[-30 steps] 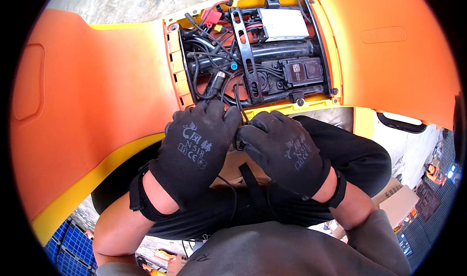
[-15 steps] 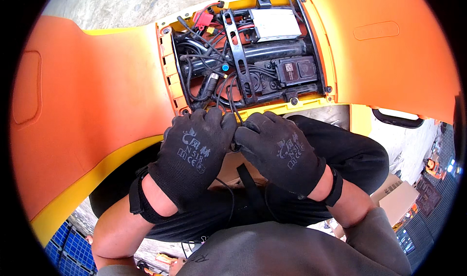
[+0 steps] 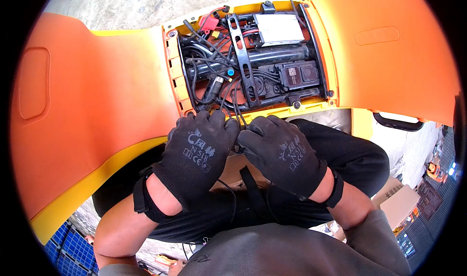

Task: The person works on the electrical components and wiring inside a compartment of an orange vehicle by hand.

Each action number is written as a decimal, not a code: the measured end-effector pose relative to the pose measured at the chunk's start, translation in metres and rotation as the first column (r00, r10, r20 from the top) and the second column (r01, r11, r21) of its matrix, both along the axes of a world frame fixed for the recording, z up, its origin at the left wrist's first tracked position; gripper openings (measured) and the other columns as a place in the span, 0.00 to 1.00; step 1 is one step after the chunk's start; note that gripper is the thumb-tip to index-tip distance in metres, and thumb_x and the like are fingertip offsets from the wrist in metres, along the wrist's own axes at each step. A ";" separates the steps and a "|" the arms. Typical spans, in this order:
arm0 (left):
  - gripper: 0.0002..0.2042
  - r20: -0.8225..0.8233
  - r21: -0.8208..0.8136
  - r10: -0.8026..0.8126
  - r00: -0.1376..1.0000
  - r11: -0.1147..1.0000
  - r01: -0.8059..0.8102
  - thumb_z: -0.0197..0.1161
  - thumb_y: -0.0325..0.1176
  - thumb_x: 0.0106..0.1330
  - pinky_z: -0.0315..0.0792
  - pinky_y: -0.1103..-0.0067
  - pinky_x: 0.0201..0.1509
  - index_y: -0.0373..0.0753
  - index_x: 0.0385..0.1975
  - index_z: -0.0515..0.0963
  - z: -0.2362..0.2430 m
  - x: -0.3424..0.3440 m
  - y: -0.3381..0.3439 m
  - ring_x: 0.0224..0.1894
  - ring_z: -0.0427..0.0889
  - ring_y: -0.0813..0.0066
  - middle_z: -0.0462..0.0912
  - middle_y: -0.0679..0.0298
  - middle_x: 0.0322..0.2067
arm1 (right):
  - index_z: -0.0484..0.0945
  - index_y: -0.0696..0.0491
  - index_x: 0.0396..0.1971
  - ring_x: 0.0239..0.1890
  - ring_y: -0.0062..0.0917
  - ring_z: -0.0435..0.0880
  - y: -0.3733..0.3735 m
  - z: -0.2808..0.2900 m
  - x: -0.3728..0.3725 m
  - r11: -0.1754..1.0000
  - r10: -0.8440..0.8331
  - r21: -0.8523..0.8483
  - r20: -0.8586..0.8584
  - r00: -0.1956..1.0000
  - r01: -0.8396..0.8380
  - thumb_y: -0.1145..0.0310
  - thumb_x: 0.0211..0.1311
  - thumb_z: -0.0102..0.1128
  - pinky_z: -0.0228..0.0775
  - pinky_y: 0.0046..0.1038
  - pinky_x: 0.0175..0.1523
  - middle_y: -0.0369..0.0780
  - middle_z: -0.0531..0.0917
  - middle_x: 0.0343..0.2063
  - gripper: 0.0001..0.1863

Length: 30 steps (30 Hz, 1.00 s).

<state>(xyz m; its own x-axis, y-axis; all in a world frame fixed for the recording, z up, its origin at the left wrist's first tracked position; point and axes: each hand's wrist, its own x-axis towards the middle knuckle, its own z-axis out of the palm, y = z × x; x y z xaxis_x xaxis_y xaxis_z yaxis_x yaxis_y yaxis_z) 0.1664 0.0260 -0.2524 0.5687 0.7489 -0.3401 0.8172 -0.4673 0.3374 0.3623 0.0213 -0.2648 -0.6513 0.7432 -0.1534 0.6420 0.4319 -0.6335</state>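
My left hand (image 3: 202,152) and my right hand (image 3: 282,154) wear black work gloves. They meet at the near edge of an open compartment (image 3: 219,121) in an orange and yellow vehicle body. Fingers on both sides are curled inward, with the thumbs close together. Thin black cables (image 3: 237,101) run from the compartment down to the fingers, and both hands are closed on them. Whatever joint or plug lies between the fingertips is hidden by the gloves. Below the hands, a black cable (image 3: 234,198) hangs over my lap.
Inside the compartment are a silver box (image 3: 278,29), a black controller box (image 3: 299,75), a slotted black bracket (image 3: 242,57) and a red connector cover (image 3: 209,24). Orange panels (image 3: 102,101) flank it. Cardboard boxes (image 3: 400,203) lie at the right, a blue crate (image 3: 73,247) at lower left.
The whole view has shifted slightly, so the compartment sits a little further right and lower. My hands keep nearly the same closed grip at its edge.
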 end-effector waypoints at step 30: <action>0.15 -0.128 -0.038 -0.079 0.989 0.996 0.075 0.65 0.40 0.56 0.71 0.67 0.39 0.40 0.40 0.77 -0.003 -0.002 -0.002 0.40 0.79 0.61 0.76 0.62 0.33 | 0.76 0.50 0.39 0.37 0.36 0.78 0.003 -0.002 0.002 1.000 0.003 0.008 -0.024 1.000 -0.003 0.68 0.54 0.57 0.73 0.38 0.39 0.41 0.75 0.33 0.12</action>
